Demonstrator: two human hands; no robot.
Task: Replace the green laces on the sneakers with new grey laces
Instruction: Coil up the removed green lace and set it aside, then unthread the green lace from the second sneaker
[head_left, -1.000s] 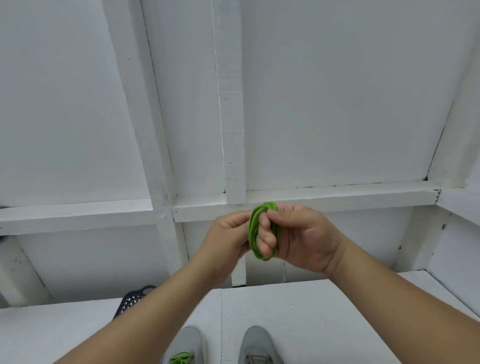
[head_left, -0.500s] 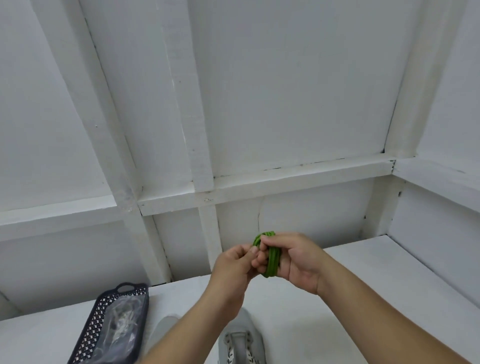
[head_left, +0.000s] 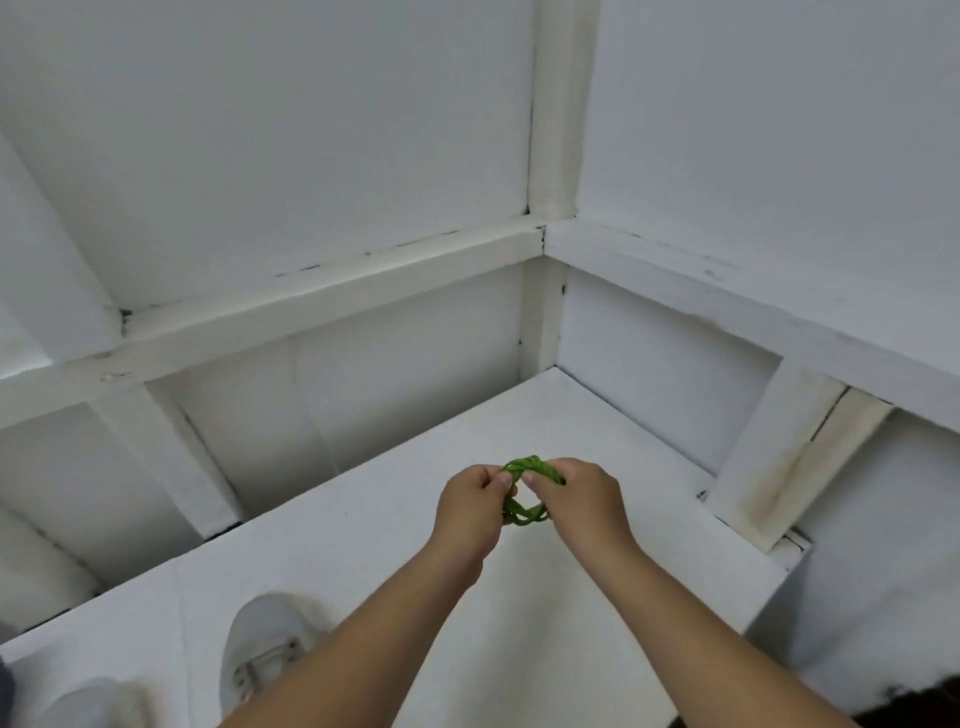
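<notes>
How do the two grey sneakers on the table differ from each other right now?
The nearer-centre sneaker shows most of its top, with an open tongue and bare eyelets; the left sneaker is cut off by the picture's edge, so only its toe shows. The first is fairly sharp; the second is blurred, its lacing impossible to tell. Both are light grey, resting on the white table, toes pointing away from the person.

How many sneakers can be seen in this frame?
2. One grey sneaker stands on the white table left of the left forearm, eyelets bare; another sneaker is blurred at the bottom-left corner, mostly cut off.
</notes>
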